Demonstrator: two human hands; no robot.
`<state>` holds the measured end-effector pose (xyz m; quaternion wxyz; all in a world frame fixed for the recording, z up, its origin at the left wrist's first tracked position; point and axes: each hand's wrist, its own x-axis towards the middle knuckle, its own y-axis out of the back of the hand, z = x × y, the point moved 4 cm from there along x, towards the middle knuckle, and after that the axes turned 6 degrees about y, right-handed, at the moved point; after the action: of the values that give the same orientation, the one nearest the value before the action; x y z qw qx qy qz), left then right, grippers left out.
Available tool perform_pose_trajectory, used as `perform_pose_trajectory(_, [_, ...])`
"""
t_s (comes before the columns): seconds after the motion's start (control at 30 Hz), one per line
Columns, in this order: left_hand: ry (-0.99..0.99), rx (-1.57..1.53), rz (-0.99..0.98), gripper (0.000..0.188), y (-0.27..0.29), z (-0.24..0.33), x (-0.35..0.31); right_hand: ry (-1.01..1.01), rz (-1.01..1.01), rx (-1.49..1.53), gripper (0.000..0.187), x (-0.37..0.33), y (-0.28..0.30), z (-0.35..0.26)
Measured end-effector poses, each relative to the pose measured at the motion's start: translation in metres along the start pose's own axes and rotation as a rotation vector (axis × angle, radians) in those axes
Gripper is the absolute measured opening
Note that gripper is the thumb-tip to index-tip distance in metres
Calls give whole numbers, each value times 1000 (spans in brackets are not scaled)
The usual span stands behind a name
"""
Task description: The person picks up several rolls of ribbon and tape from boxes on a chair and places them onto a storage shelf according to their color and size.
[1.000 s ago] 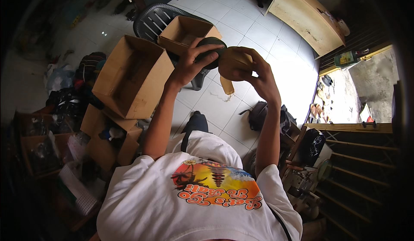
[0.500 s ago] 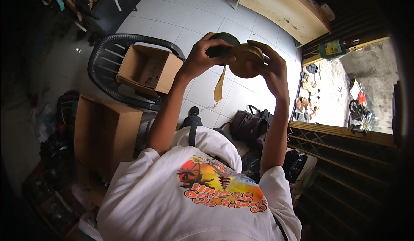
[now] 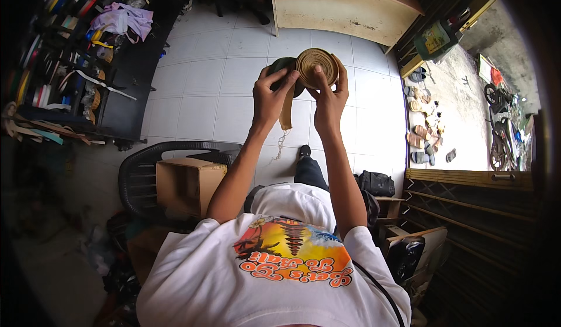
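My right hand [image 3: 332, 102] is closed around a tan roll of strap [image 3: 318, 58], its thumb pressed on the coiled face. Beside it, my left hand [image 3: 267, 100] grips a dark green roll [image 3: 281, 65] between fingers and thumb. The two rolls touch or overlap where they meet. A loose tan strap end [image 3: 286, 113] hangs below the left fingers, with pale frayed threads trailing from its tip. It cannot be made out which roll this end comes from. Both rolls are held up in front of me over the tiled floor.
At left stands a dark rack [image 3: 120, 102] of colourful rolls and straps. A black chair [image 3: 131, 181] carries an open cardboard box [image 3: 175, 187]. Ahead is a cream desk [image 3: 339, 14]. Sandals [image 3: 419, 134] lie beyond the doorway at right, near a folding metal gate [image 3: 461, 204].
The tan roll has turned so its spiral face shows fully. My view has swung, bringing the left rack further in; chair and box appear lower. Both hands keep their rolls.
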<state>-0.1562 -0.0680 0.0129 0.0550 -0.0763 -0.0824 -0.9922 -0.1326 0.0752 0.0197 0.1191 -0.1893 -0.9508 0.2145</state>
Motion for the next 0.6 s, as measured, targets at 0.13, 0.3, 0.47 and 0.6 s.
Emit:
perform_pose_trajectory(0.13, [-52, 15, 54, 44, -18, 3, 71, -103, -69, 35, 63, 89, -28, 25])
perform_pose_trajectory(0.3, [-7, 105, 182, 58, 6, 3, 145, -162, -357, -16, 50, 162, -80, 47])
perform_pose_trajectory(0.47, [56, -119, 193, 56, 65, -17, 222, -329, -661, -67, 39, 245, -150, 99])
perform_pose_trajectory(0.6, [-42, -45, 197, 54, 118, -35, 289, -442, -855, -172, 38, 302, -232, 131])
